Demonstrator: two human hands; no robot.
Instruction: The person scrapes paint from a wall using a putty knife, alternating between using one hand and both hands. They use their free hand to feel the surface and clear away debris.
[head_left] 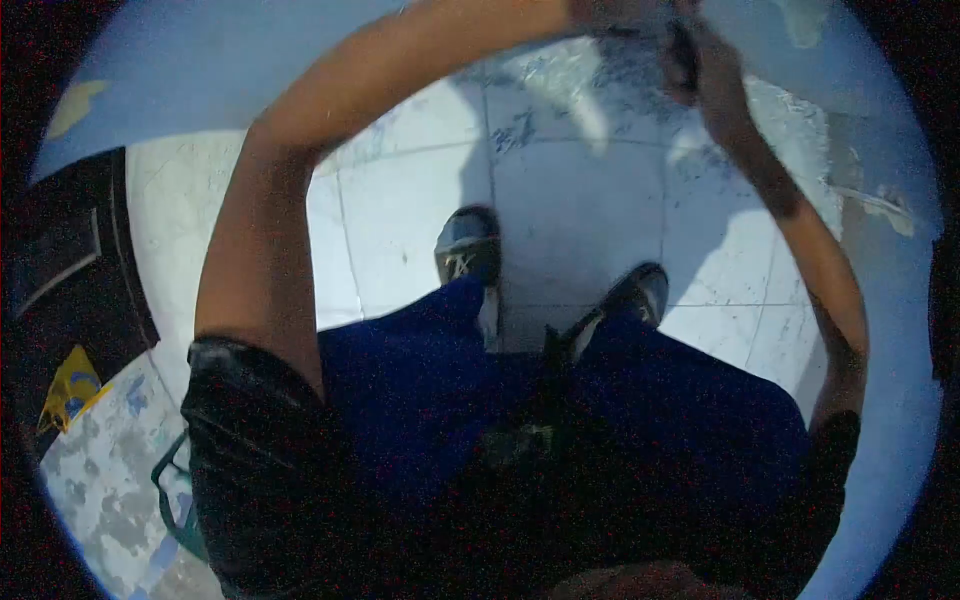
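Both my arms reach up to the blue wall (pixel 200 70) at the top of the view. My left hand (pixel 610 12) is nearly cut off by the top edge, so its fingers are hidden. Just to its right, my right hand (pixel 715 75) curls around a small dark object (pixel 683 58) held against the wall; what the object is stays unclear. The two hands are close together. Below them I see my blue trousers (pixel 430 380) and my two dark shoes (pixel 468 250) on the tiles.
A white tiled floor (pixel 580 200), scuffed near the wall, lies underfoot. The blue wall on the right has peeling paint patches (pixel 880 205). A dark panel (pixel 70 260) stands at the left, with a yellow scrap (pixel 70 385) and a green frame (pixel 175 500) below it.
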